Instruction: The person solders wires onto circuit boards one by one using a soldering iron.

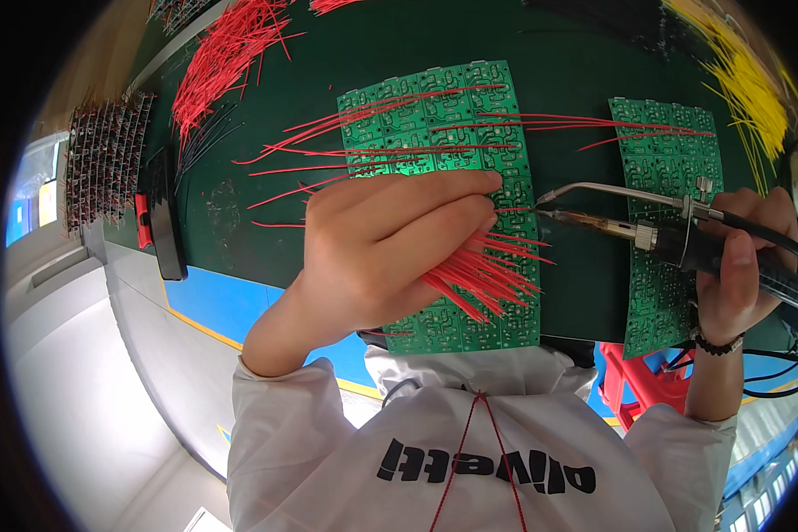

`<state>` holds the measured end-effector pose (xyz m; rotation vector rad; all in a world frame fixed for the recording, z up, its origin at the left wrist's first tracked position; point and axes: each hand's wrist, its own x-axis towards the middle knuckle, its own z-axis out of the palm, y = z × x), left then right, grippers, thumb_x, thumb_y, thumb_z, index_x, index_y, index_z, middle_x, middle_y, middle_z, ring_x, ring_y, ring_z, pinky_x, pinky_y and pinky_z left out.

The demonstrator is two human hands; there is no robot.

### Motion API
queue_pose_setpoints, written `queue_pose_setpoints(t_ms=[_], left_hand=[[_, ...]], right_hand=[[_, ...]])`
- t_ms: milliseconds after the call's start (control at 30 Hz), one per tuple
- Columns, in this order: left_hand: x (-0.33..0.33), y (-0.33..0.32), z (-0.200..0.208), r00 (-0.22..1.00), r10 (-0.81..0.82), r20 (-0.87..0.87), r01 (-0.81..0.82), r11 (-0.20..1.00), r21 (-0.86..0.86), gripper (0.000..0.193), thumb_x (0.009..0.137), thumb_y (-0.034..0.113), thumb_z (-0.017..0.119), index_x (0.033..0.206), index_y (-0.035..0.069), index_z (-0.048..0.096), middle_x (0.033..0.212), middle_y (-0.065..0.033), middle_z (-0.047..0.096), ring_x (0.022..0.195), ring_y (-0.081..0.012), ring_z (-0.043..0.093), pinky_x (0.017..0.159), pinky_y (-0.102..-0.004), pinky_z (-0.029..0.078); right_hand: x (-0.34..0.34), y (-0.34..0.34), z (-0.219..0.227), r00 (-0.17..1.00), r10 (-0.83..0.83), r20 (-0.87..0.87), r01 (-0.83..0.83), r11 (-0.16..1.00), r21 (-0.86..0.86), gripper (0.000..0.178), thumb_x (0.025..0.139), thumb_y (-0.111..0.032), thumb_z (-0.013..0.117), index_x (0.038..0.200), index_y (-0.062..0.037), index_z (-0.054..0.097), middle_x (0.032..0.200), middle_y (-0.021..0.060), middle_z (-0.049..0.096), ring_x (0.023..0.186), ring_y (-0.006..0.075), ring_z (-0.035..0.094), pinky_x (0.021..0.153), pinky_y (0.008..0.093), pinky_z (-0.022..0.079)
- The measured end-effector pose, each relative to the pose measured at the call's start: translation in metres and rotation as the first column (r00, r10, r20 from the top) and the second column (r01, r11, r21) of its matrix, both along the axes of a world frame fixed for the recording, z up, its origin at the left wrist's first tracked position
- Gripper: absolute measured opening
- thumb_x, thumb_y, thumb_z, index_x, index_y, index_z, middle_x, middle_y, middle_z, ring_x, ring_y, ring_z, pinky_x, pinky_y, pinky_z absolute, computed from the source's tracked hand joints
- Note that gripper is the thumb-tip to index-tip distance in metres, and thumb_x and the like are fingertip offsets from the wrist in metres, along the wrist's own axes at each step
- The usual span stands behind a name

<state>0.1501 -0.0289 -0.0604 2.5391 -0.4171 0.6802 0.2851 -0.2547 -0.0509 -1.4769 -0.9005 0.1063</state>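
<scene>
Left hand: the left hand is closed in a loose fist around a bundle of red wires, the spare leads fanning out to the right past the fingers. The grip is firm enough to keep the bundle together; index and middle fingers extend forward to steady one wire end at the board.

Right hand: the right hand is wrapped fully around the black handle of a soldering iron, held low and nearly level — a posture that brings the tip in sideways to the joint.

Solder feed: a thin metal tube runs above the iron and curves down beside the tip, so solder arrives at the same spot as the heat.

Working point: the iron tip meets the right edge of the centre circuit board panel, just beside the left fingertips. Whether the tip touches a pad cannot be told.

Centre panel: green, lying flat on the dark green surface, with red leads already attached across its upper rows.

Second panel: a second green panel lies to the right, partly under the iron.

Stock: loose red wire pile at upper left and yellow wires at upper right — both within reach.
</scene>
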Motion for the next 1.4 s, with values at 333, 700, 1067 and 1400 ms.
queue_pose_setpoints(t_ms=[333,700,1067,1400], left_hand=[[0.0,-0.001,0.0,1.0,0.015,-0.014,-0.015,1.0,0.001,0.016,0.058,0.003,0.067,0.073,0.003,0.06,0.078,-0.0084,0.063,0.057,-0.0154,0.058,0.048,-0.0218,0.046],[0.0,-0.003,0.001,1.0,0.024,-0.019,-0.024,1.0,-0.006,0.016,0.057,0.001,0.067,0.072,0.002,0.06,0.077,-0.0078,0.063,0.057,-0.0153,0.058,0.047,-0.0221,0.047],[0.0,-0.001,0.005,0.996,0.083,0.01,-0.081,0.988,-0.13,0.011,0.07,-0.003,0.057,0.08,-0.003,0.057,0.083,-0.0132,0.06,0.072,-0.0218,0.059,0.061,-0.027,0.048],[-0.005,-0.007,0.007,0.993,0.119,-0.021,-0.121,0.985,-0.126,0.013,0.067,-0.003,0.061,0.079,0.0,0.058,0.081,-0.0102,0.061,0.074,-0.0209,0.06,0.064,-0.0267,0.049]], right_hand=[[0.001,0.001,-0.001,1.0,0.001,0.023,-0.001,1.0,0.005,0.022,0.07,-0.002,0.056,0.069,-0.0063,0.035,0.057,0.0029,0.041,0.049,0.0058,0.032,0.043,0.0191,0.025],[0.001,0.001,0.003,0.974,-0.221,0.054,0.218,0.974,0.057,0.021,0.072,-0.012,0.054,0.065,-0.0045,0.035,0.057,0.0054,0.04,0.05,0.0086,0.037,0.043,0.0192,0.029],[-0.006,0.007,0.014,0.954,-0.297,-0.05,0.3,0.952,0.06,0.019,0.073,-0.01,0.054,0.065,-0.0049,0.038,0.052,0.0012,0.038,0.04,0.004,0.029,0.036,0.0189,0.023],[-0.006,0.002,0.012,0.97,-0.205,-0.128,0.219,0.969,0.113,0.016,0.073,-0.005,0.058,0.065,-0.0046,0.044,0.063,-0.0007,0.046,0.047,0.002,0.037,0.041,0.0155,0.029]])
